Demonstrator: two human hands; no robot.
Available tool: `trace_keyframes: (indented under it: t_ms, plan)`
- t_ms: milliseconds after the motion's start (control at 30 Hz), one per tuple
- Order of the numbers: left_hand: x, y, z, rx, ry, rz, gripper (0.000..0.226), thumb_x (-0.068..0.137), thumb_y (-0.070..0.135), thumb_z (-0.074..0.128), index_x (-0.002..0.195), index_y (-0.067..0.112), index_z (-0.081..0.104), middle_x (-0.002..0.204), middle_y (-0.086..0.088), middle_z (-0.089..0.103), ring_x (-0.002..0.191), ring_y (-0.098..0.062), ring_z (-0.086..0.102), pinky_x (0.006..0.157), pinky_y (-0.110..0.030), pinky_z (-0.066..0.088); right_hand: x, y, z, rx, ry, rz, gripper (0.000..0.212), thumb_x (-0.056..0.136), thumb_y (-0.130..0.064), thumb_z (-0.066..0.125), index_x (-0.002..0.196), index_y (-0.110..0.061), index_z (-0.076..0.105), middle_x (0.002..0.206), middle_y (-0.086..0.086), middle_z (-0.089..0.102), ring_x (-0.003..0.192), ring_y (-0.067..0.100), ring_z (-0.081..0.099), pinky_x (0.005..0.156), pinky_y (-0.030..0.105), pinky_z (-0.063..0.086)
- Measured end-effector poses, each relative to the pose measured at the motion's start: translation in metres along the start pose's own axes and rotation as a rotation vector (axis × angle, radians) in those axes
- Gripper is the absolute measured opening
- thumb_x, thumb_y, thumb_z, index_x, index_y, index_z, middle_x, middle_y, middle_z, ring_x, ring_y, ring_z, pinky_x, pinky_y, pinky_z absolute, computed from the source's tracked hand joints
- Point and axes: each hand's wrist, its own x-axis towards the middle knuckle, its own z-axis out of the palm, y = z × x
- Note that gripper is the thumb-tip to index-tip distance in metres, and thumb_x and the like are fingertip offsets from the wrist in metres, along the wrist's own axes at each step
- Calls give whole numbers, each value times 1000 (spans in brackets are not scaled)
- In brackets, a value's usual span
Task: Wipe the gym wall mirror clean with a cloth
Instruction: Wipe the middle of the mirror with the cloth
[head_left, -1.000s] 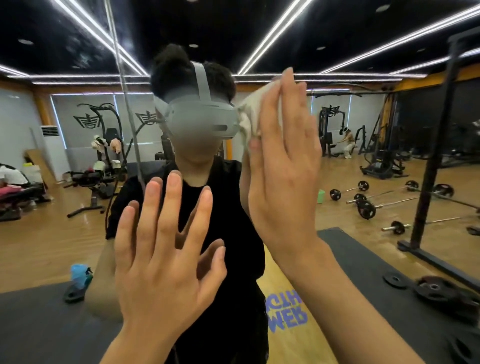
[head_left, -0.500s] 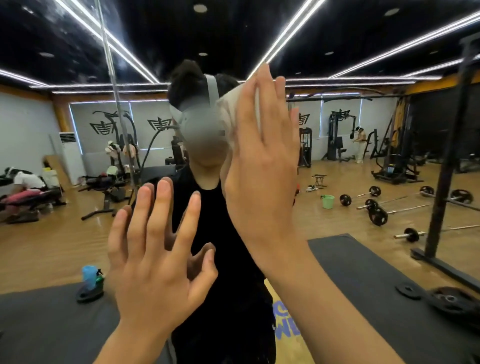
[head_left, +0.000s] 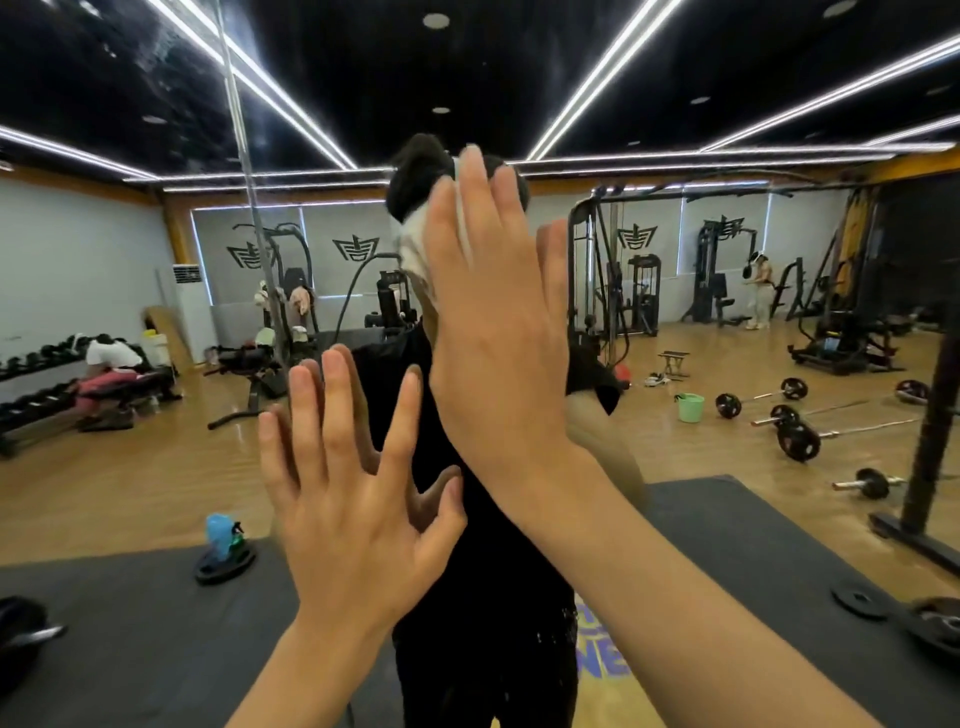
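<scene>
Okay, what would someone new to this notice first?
Two raised hands fill the centre: the right hand presses a white cloth flat against the mirror, high up, while the left hand is held open just below it. Around them the mirror reflects a gym floor with barbells at right.

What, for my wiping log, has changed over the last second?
The right hand slid the cloth leftward across the mirror, now covering the reflected head. The left hand stayed spread flat against the glass, lower down; the cloth stayed pressed under the right palm.
</scene>
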Motion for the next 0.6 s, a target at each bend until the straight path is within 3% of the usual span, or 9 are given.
trace_keyframes:
  t_ms: [167, 267, 367, 433, 500, 600]
  plan:
    - [-5, -6, 0, 7, -9, 50, 78, 95, 51, 53, 165, 23, 32, 173, -26, 13, 161, -43, 11, 128, -62, 8, 5, 48, -21, -143, 9, -58, 57, 103, -7, 57, 158, -8, 39, 166, 12, 34, 156, 28, 26, 130, 51, 3]
    - [-5, -5, 1, -14, -20, 37, 79, 93, 50, 52, 165, 22, 32, 173, -26, 14, 162, -42, 9, 128, -64, 8, 14, 97, -51, -231, 48, 131, 54, 107, -17, 36, 160, -8, 34, 168, 12, 30, 158, 30, 21, 128, 53, 0]
    - [-6, -3, 3, -18, -30, 33, 78, 94, 50, 50, 164, 21, 34, 172, -28, 15, 162, -43, 8, 127, -66, 9, 24, 107, -57, -212, 93, 305, 60, 102, -16, 31, 161, -5, 29, 169, 15, 24, 158, 32, 18, 129, 42, -6]
    - [-7, -3, 3, -34, -35, 32, 78, 93, 50, 51, 164, 22, 35, 173, -26, 14, 162, -43, 8, 127, -66, 9, 25, 79, -37, -130, 65, 238, 60, 103, -18, 36, 159, 3, 25, 167, 26, 22, 156, 41, 20, 130, 48, 0]
    - [-7, -4, 2, -49, -24, 33, 80, 91, 50, 53, 163, 22, 36, 173, -25, 14, 162, -41, 8, 128, -64, 10, 22, 38, -12, -61, 28, 148, 60, 108, -14, 44, 160, 1, 20, 168, 24, 18, 157, 41, 16, 129, 56, 5]
    - [-6, -7, 1, -50, -15, 39, 81, 89, 50, 56, 163, 21, 38, 174, -23, 14, 162, -40, 12, 128, -62, 11, 21, -6, 4, -28, -101, -49, 66, 102, 1, 53, 161, 0, 23, 170, 18, 19, 159, 36, 12, 131, 48, 3]
